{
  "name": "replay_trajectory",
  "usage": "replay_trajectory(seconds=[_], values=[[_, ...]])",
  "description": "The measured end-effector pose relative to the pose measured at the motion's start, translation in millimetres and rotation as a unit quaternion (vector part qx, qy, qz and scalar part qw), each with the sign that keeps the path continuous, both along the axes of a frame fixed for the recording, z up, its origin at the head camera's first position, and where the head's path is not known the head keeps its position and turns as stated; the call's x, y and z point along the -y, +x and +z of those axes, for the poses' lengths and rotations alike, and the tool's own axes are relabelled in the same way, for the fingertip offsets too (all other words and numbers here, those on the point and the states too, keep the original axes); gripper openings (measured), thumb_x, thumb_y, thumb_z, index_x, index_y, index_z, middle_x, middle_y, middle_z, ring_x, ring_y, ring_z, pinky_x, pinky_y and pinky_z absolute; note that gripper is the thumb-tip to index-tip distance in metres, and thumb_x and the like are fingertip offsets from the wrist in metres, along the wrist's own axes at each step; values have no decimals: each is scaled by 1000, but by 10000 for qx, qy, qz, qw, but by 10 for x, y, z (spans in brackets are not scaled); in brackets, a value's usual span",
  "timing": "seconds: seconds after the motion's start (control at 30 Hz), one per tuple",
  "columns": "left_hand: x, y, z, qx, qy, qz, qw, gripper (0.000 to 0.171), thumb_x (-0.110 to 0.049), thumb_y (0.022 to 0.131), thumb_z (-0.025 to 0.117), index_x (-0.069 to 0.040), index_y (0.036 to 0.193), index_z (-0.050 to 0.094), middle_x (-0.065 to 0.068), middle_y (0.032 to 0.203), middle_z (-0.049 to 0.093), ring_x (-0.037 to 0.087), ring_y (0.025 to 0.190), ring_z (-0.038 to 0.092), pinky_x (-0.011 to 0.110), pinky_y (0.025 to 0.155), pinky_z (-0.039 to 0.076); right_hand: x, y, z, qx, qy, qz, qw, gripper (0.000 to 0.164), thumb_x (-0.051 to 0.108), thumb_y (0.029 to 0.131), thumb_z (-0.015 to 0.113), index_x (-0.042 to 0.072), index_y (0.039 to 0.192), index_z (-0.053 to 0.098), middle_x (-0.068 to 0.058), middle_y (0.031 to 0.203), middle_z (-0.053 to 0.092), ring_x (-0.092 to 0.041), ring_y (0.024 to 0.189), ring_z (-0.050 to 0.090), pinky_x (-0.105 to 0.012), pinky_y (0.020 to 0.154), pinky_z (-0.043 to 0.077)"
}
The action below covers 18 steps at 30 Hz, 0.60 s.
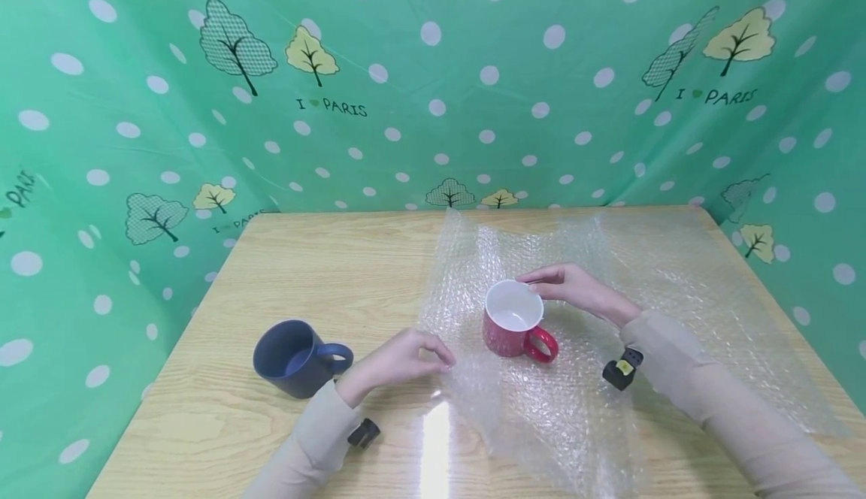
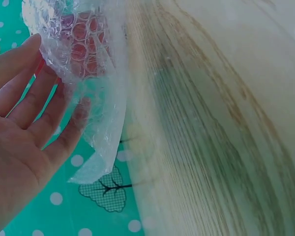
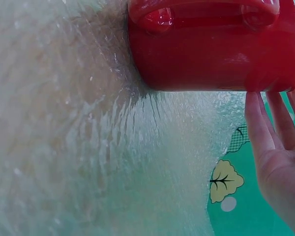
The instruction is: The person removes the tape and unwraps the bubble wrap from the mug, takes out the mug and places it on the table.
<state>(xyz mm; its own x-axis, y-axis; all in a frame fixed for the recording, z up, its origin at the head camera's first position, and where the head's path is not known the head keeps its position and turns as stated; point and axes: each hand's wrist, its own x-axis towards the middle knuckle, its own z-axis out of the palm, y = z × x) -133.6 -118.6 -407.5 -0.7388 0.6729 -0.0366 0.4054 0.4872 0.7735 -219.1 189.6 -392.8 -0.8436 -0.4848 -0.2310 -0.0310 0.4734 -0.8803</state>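
Observation:
A red mug (image 1: 504, 337) with a white inside stands upright on a clear sheet of bubble wrap (image 1: 561, 416), its handle turned toward the near right. My right hand (image 1: 575, 288) touches the mug's rim from the right. The right wrist view shows those fingers (image 3: 258, 123) nearly straight against the mug's side. At the wrap's left edge, my left hand (image 1: 406, 356) pinches the sheet between thumb and fingers. Through the wrap (image 2: 96, 98), red shows blurred in the left wrist view. Left of that hand, a dark blue mug (image 1: 298, 379) stands on the bare wood.
The wooden table (image 1: 196, 416) carries both mugs. More bubble wrap (image 1: 731, 319) spreads flat to the table's right edge. A green dotted cloth (image 1: 433, 78) hangs behind the table and along its sides. Small black cameras (image 1: 622, 368) are strapped to both sleeves.

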Motion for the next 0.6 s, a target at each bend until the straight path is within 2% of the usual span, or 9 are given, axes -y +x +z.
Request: replay_trajectory(seconds=[0.17,0.37,0.6], values=[[9,-5,-12,-39,-132,-53,9999,12,-12,80,63,-7,90,67,3,92,66,13,90,59,28,85,46,1,1,1,-13,12,-3,10000,45,36,81,62,11,118,57,-10,123,53,-31,118,43,-50,94,37],[27,11,-35,120,-273,-15,9996,11,-12,80,63,-7,90,67,1,92,66,12,90,59,29,83,47,7,9,11,-35,-43,-2,10000,44,34,82,61,10,118,57,-10,123,54,-31,117,43,-48,93,39],[53,29,-68,146,-293,40,9995,10,-10,80,63,-8,89,68,2,91,66,12,88,59,26,79,49,10,20,14,-90,-117,-7,9999,41,30,82,62,9,117,58,-11,122,54,-31,116,44,-47,93,40]])
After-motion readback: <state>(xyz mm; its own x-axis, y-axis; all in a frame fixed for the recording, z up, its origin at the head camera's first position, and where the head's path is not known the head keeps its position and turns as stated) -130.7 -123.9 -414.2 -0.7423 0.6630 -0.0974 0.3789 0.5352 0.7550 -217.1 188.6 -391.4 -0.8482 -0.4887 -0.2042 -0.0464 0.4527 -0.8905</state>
